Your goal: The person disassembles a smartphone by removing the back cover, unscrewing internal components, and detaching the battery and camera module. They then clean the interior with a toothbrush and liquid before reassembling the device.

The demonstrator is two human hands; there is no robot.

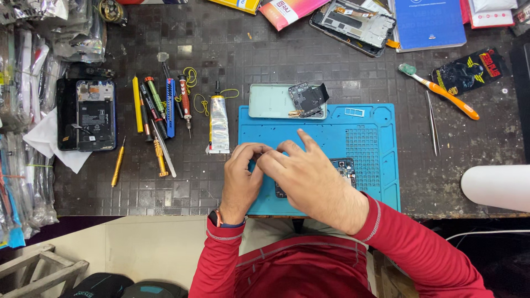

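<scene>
Two hands: both at work over the near part of a blue repair mat (331, 129), fingertips meeting at its left side.
Left hand (243, 179): fingers curled inward, tips pressed together against the right hand's; what they pinch is hidden.
Right hand (309, 176): lies across an opened phone (345, 165), fingers bent toward the left hand, one finger lifted; covers most of the phone, so only its right corner with the circuit board shows.
Sleeves: red, with a watch on the left wrist.
Left of the mat: a glue tube (219, 124) upright on the dark bench, then a row of screwdrivers (160, 110), then another opened phone (95, 115) on white paper.
Far edge of the mat: a pale green back cover (270, 102) with a small dark part lying on it.
Right of the mat: tweezers (433, 129), and beyond them an orange toothbrush (441, 91).
</scene>
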